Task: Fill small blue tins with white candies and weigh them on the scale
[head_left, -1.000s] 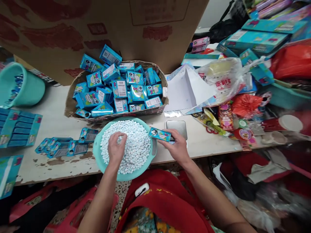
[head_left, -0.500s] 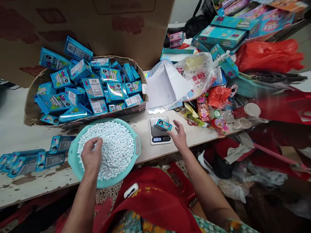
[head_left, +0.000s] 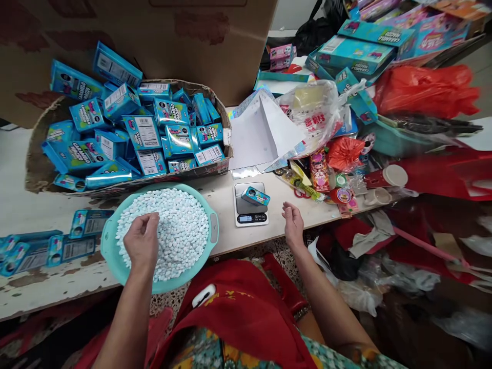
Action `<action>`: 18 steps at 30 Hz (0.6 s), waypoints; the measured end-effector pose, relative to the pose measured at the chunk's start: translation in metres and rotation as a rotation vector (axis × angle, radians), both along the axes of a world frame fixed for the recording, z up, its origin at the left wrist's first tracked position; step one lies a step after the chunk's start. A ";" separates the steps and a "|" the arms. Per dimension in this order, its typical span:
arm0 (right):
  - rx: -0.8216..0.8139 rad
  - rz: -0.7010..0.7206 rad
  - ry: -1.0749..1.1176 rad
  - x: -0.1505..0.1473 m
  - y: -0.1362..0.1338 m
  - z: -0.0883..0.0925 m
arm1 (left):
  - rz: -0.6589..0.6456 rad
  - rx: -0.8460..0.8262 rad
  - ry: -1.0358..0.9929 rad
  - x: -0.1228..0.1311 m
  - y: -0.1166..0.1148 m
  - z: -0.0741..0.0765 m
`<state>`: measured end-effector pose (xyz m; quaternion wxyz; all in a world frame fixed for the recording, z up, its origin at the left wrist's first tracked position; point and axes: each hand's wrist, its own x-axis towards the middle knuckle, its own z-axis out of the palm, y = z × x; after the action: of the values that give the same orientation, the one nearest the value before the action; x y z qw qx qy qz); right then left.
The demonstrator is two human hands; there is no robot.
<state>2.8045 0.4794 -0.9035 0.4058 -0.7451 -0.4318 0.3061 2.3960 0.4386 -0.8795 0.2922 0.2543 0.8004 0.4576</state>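
Left hand (head_left: 142, 243): hovers over white candies (head_left: 182, 233) with thumb and fingers pinched together; cannot tell of any candy between them.
Right hand (head_left: 293, 225): released, with fingers loosely curled, just right of the scale and apart from it.
Small blue box (head_left: 257, 197): lies on the scale plate; bears pale lettering too small to read.
Scale (head_left: 240, 205): stands right of the bowl, with lit display on the near side; digits too small to read.
Bowl (head_left: 154, 288): holds the candies; teal, at the near left.
Carton (head_left: 200, 174): stands beyond the bowl, heaped with blue packs (head_left: 179, 141) printed "CARAMELO", some showing barcodes.
Clear bag (head_left: 307, 110): lies far right of the carton, with red characters.
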 end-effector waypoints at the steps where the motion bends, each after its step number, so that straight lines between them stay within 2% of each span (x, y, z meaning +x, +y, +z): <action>1: -0.004 0.000 0.004 -0.002 0.000 -0.001 | -0.008 0.016 -0.002 0.000 0.001 -0.001; 6: -0.021 0.006 0.013 -0.012 -0.003 -0.003 | -0.023 0.063 -0.063 0.001 0.005 -0.006; 13: -0.013 0.023 0.005 -0.020 -0.005 -0.008 | -0.041 0.092 -0.126 0.002 0.008 -0.003; 18: 0.029 0.091 -0.007 -0.023 -0.001 -0.008 | -0.036 0.091 -0.160 0.002 0.008 -0.004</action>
<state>2.7813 0.4789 -0.9115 0.4006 -0.7199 -0.4711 0.3152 2.3977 0.4465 -0.8834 0.3514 0.2442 0.7483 0.5069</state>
